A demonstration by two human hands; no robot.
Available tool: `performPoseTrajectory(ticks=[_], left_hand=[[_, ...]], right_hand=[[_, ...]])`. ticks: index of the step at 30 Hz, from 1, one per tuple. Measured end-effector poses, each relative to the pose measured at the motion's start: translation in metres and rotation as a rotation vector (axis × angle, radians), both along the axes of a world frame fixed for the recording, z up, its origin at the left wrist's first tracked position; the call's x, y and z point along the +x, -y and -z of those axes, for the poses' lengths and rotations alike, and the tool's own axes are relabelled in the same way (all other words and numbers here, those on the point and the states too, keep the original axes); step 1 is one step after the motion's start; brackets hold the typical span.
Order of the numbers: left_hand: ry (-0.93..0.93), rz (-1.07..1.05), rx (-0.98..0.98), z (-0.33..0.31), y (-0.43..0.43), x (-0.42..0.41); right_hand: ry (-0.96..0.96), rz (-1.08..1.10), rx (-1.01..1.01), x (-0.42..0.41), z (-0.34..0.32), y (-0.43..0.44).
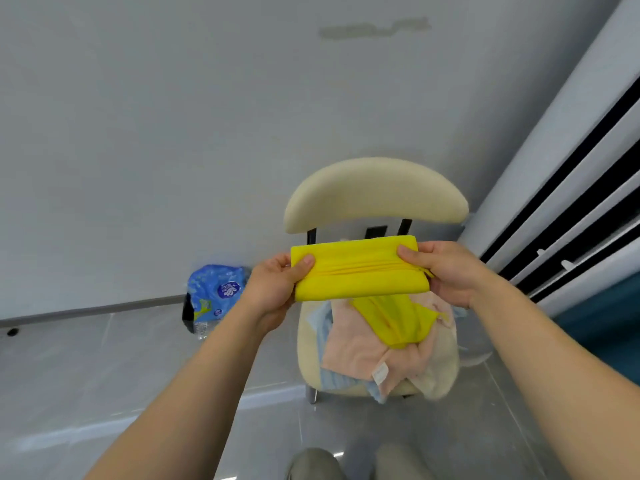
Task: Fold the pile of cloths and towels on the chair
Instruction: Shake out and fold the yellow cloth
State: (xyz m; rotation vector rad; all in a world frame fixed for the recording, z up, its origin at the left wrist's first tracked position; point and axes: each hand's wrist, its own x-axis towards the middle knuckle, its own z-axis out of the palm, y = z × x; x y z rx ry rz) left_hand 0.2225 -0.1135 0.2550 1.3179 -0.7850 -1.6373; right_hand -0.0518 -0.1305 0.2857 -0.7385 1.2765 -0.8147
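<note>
I hold a yellow cloth (360, 268), folded into a long flat band, in the air above the chair seat. My left hand (273, 285) pinches its left end with the thumb on top. Its right end is pinched by my right hand (446, 268). Below it, the cream chair (374, 195) carries a loose pile: a second yellow cloth (398, 323) crumpled on top, a pink towel (356, 348) with a white label, a light blue cloth (332, 379) underneath and a cream one (440, 372) at the right.
A blue plastic pack of water bottles (211, 296) stands on the grey tiled floor by the wall, left of the chair. A white unit with black slots (571, 202) rises at the right. My knees (356, 462) show at the bottom edge.
</note>
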Motion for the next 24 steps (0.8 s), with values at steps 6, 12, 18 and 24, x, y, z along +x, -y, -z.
performPoseTrajectory(ticks=[6,12,18,24], left_hand=[[-0.034,0.041,0.048,-0.171,-0.028,0.016],[-0.034,0.188,0.051,-0.259,-0.066,0.035],[-0.038,0.178,0.043,-0.278,-0.112,0.038],[0.127,0.11,0.068,-0.274,-0.145,0.05]], right_hand=[[0.078,0.048,-0.052,0.014,-0.153,-0.025],[0.136,-0.064,-0.058,0.012,-0.229,-0.064],[0.161,-0.066,-0.057,0.014,-0.23,-0.104],[0.101,-0.014,-0.042,0.029,-0.227,-0.128]])
